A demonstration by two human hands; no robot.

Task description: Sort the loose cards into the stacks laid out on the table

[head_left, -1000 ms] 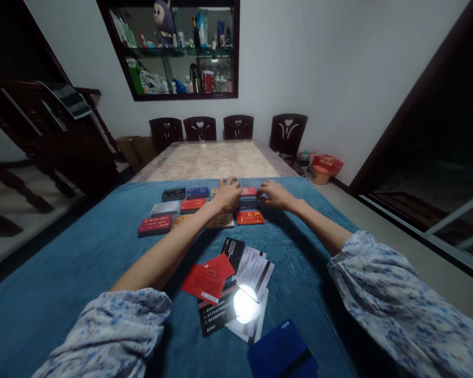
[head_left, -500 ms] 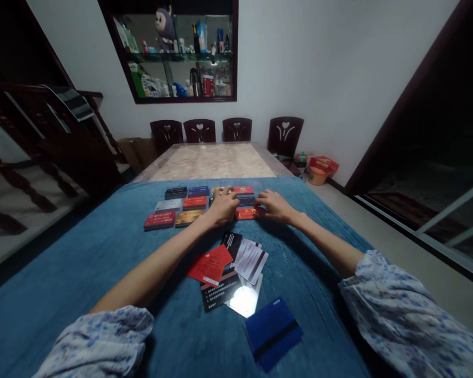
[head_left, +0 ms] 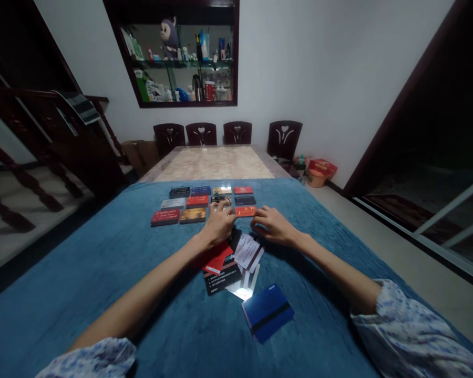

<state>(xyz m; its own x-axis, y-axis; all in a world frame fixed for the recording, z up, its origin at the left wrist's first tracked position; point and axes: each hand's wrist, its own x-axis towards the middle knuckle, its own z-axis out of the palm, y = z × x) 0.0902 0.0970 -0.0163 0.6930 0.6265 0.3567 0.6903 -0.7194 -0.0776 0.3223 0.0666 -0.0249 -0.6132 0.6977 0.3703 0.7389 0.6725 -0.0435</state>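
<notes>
Stacks of cards lie in rows on a blue cloth [head_left: 82, 262]. My left hand [head_left: 219, 224] hovers with curved, parted fingers between the black stack [head_left: 219, 200] and a loose black card [head_left: 235, 239], which it partly covers. Beside the orange-red stack [head_left: 245, 211] is my right hand [head_left: 276, 226], its fingers bent and apart, with nothing visible in them. Below the hands, a red card [head_left: 217, 258], white cards [head_left: 248, 252] and a black card with white print [head_left: 223, 279] overlap. Nearest me are blue cards [head_left: 268, 312] with a dark stripe.
Farther stacks include a gold one [head_left: 193, 215], a dark red one [head_left: 165, 217] and a silver one [head_left: 172, 203]. The marble-look tabletop [head_left: 220, 163] extends beyond the cloth. Dark chairs [head_left: 237, 133] stand at the far end, under a wall cabinet [head_left: 187, 64].
Both hands have drawn back toward me from the stacks, uncovering the gold stack at the back and the dark blue one. The left now overlaps the loose cards. The view has shifted slightly.
</notes>
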